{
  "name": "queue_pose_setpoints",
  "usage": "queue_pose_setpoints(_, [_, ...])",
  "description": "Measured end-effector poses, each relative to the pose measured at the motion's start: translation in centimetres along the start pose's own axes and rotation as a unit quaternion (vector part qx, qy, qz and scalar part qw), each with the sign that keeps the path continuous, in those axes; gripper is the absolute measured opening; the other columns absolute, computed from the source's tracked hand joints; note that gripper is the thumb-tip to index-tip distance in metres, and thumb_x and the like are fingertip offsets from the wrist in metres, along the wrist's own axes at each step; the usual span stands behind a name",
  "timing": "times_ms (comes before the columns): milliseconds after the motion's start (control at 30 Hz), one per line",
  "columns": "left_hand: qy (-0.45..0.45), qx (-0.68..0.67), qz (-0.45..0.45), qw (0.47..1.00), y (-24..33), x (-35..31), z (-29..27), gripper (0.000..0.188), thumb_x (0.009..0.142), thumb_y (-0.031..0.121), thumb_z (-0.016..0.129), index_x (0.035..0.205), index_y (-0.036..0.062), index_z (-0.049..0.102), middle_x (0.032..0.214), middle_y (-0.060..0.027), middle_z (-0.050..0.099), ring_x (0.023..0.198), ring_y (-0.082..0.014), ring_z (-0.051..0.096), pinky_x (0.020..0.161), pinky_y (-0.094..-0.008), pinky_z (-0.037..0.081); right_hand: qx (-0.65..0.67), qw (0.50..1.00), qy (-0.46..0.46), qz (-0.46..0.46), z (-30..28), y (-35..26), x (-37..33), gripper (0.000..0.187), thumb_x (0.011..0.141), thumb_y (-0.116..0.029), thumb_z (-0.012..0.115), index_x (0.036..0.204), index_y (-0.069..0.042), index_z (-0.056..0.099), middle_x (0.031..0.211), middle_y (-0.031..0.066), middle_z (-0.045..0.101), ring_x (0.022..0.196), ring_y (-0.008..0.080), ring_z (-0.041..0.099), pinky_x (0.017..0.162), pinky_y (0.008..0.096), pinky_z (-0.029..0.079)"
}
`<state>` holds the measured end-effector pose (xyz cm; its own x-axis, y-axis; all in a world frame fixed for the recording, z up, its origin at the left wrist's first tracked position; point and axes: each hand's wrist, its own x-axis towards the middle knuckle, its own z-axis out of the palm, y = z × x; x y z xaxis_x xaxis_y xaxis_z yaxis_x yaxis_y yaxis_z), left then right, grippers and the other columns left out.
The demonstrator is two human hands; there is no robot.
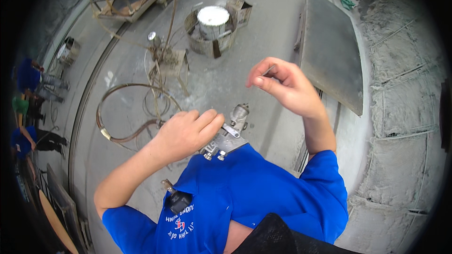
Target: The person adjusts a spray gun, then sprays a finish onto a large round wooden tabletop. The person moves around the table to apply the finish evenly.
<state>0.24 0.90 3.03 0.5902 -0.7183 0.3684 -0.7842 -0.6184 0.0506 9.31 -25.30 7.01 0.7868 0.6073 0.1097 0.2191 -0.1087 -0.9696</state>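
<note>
My left hand point(190, 131) is wrapped round a metal spray gun point(238, 118), held close in front of my blue shirt. Its silver nozzle end points away from me, and knobs and a flat plate show below my fingers. The hand hides most of the grip. A brown hose point(101, 113) loops out to the left beside this hand. Raised to the right of the gun, apart from it, is my right hand point(287, 87). Its thumb and fingers pinch a thin grey metal piece point(269, 70), too small to name.
A white-topped bucket point(213, 16) sits inside a wider dirty tub point(192, 37) ahead. Left of it stands a pump-like unit point(162, 56) with hoses. A dark flat panel point(332, 49) lies at right, beside a dust-coated wall point(400, 84). Other people point(29, 77) are at far left.
</note>
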Motion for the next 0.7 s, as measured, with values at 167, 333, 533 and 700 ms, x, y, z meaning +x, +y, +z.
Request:
queue_pose_setpoints(167, [0.022,-0.164,-0.109,0.980,-1.4,0.1,-0.7,0.052,0.070,0.004,0.069,0.120,0.0032,0.053,0.108,-0.0113,0.061,0.087,-0.0331,0.064,0.072,-0.0413,0.051,0.086,0.992,0.096,0.014,2.1,3.0,3.0,0.014,0.101,-0.017,0.059,0.104,-0.003,0.059,0.097,0.0067,0.069,0.092,0.0133,0.064,0.083,0.0276,0.050])
queue_pose_setpoints(333, [0.057,-0.253,-0.195,0.946,-1.0,-0.1,0.9,0.050,0.067,0.001,0.075,0.113,0.0018,0.057,0.101,-0.0160,0.063,0.092,-0.0355,0.064,0.075,-0.0388,0.051,0.171,0.971,0.170,-0.008,4.2,5.6,3.7,0.015,0.101,-0.018,0.059,0.105,-0.004,0.059,0.093,0.0057,0.067,0.088,0.0119,0.063,0.075,0.0278,0.051])
queue_pose_setpoints(533, [0.161,-0.242,-0.216,0.932,-0.9,-0.4,1.9,0.040,0.069,0.002,0.076,0.106,0.0029,0.058,0.091,-0.0131,0.060,0.081,-0.0336,0.061,0.069,-0.0375,0.049,0.198,0.954,0.213,-0.072,5.8,4.9,5.1,0.013,0.101,-0.016,0.059,0.106,-0.003,0.059,0.095,0.0070,0.067,0.091,0.0127,0.063,0.075,0.0294,0.052])
queue_pose_setpoints(700, [0.246,-0.338,-0.274,0.866,-2.8,-2.9,2.9,0.040,0.082,0.026,0.078,0.106,0.0002,0.062,0.089,-0.0092,0.063,0.076,-0.0222,0.059,0.069,-0.0317,0.047,0.241,0.930,0.237,-0.145,7.5,4.5,6.7,0.013,0.101,-0.014,0.057,0.108,-0.003,0.058,0.104,0.0105,0.067,0.097,0.0163,0.064,0.082,0.0345,0.056])
